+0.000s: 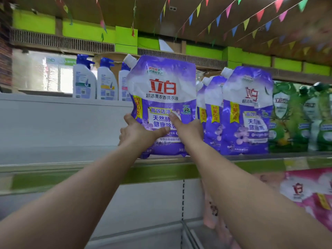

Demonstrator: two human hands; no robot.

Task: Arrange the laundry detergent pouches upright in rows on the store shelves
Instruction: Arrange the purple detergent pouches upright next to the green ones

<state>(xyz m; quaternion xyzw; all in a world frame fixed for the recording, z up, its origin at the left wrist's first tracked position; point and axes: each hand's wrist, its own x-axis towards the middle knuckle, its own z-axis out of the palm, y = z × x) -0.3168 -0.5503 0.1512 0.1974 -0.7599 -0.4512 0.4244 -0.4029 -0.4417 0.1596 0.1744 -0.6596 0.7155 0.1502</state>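
A purple spouted plastic detergent pouch [162, 105] is gripped low on both sides by the left hand [136, 132] and right hand [188, 128], probably so it is kept upright. Its base is set on the near edge of the shelf [71, 159], left of the standing purple pouches [246, 112], apparently to extend their row

both bare forearms are stretched forward and upward, converging toward the middle of the view. the left hand [138, 132] is cupped with its thumb laid out to the right and its fingers [129, 118] curled round an edge. the right hand [188, 129] is raised just beside it, thumb pointed upward, its other fingers hidden from sight.
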